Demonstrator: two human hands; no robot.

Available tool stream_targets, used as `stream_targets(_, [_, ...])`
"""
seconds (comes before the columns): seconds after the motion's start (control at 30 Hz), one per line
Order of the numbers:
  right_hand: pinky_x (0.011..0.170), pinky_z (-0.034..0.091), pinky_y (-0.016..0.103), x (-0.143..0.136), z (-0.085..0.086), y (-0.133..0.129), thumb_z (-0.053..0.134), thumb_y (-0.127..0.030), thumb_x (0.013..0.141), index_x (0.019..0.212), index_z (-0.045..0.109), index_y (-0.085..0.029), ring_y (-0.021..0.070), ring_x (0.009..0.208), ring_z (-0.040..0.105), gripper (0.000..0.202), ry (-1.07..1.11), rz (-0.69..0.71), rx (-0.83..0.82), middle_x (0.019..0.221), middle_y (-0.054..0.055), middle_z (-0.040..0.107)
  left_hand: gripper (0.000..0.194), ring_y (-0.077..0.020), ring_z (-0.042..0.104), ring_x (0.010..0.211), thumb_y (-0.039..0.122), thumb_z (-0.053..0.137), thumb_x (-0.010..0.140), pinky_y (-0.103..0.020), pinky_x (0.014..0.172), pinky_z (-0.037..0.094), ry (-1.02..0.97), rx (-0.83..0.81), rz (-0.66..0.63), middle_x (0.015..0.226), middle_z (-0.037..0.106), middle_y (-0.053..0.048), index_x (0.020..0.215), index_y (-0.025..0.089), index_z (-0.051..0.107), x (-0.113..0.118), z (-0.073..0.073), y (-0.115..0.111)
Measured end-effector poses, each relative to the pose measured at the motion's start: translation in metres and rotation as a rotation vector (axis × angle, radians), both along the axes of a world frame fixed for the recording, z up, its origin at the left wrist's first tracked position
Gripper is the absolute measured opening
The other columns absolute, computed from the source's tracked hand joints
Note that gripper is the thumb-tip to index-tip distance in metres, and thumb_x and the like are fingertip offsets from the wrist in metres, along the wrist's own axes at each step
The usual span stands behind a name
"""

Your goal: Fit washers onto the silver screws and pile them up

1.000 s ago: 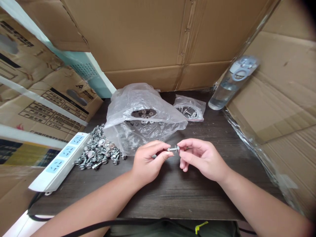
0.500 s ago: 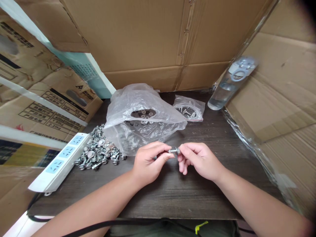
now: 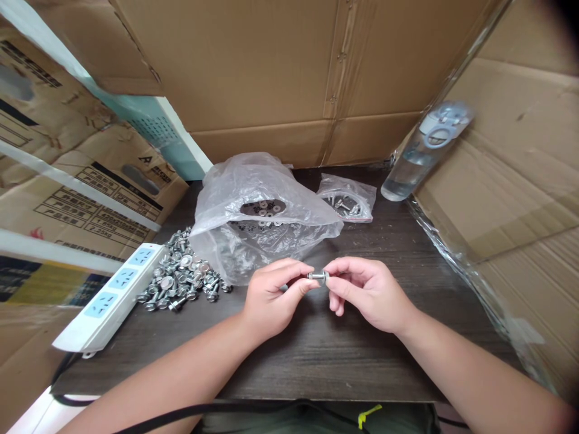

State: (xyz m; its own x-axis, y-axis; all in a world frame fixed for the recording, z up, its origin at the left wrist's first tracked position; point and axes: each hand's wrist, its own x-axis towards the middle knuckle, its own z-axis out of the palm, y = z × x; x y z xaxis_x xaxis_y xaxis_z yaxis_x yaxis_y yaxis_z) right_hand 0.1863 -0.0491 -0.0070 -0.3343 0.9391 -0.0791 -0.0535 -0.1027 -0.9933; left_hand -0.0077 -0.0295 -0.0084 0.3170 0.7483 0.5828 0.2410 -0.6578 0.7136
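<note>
Between my two hands, just above the dark table (image 3: 298,361), is a small silvery bolt (image 3: 319,275), lying roughly level. The thumb and forefinger of my left hand (image 3: 277,297) pinch its left end. At its right end, the thumb and forefinger of my right hand (image 3: 368,292) close on what looks like a nut or washer; the fingertips partly hide it. My right hand's other fingers curl below. A heap of metal bolts with wide flanges (image 3: 181,274) lies left of my hands. Beyond them rests a crumpled clear plastic bag (image 3: 253,181), with pale washers showing through its opening.
A small zip bag of screws (image 3: 347,202) lies behind my right hand. A water bottle (image 3: 420,154) stands at the back right. On the left is a white power strip (image 3: 111,295). Cardboard walls (image 3: 271,66) enclose the table, and a black cable (image 3: 181,413) crosses its front edge.
My right thumb and forefinger have shifted slightly at the bolt's right end, as if turned. My left hand and the bolt have stayed nearly in place.
</note>
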Motion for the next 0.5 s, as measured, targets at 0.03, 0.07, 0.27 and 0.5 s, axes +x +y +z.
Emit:
stream_targets(0.03, [0.051,0.052,0.020,0.0001,0.0009,0.0002,0.067,-0.041,0.086,0.094,0.062,-0.010,0.0095,0.050,0.060,0.032,-0.016,0.013,0.005,0.061,0.003,0.064,0.005,-0.0072,0.061,0.062,0.018,0.070,0.082,-0.015,0.060,0.049,0.003,0.008,-0.001,0.070,0.069,-0.002,0.084,0.014,0.073,0.0001,-0.0002,0.0000])
stream_targets(0.07, [0.051,0.051,0.020,0.0003,0.0015,0.0003,0.065,-0.043,0.087,0.089,0.062,-0.010,0.0092,0.049,0.060,0.033,-0.029,0.030,0.012,0.061,0.003,0.064,0.005,-0.0075,0.062,0.062,0.018,0.070,0.081,-0.015,0.060,0.049,0.004,0.016,-0.003,0.070,0.069,-0.003,0.083,0.014,0.073,0.0002,-0.0004,0.0000])
stream_targets(0.27, [0.049,0.050,0.020,0.0025,-0.0026,0.0020,0.052,-0.057,0.092,0.074,0.056,-0.011,0.0100,0.048,0.060,0.050,-0.041,0.074,-0.049,0.058,0.005,0.063,0.006,-0.0086,0.063,0.063,0.019,0.071,0.081,-0.017,0.060,0.050,-0.012,0.017,0.007,0.071,0.071,-0.004,0.083,0.014,0.073,0.0002,-0.0016,0.0005])
stream_targets(0.5, [0.050,0.056,0.023,0.0015,-0.0022,0.0008,0.068,-0.042,0.085,0.104,0.059,-0.013,0.0113,0.054,0.063,0.036,0.073,0.008,0.006,0.070,0.002,0.062,0.008,-0.0077,0.059,0.060,0.022,0.071,0.081,-0.016,0.056,0.047,-0.033,-0.092,0.062,0.068,0.068,-0.002,0.082,0.015,0.075,-0.0010,-0.0010,0.0005])
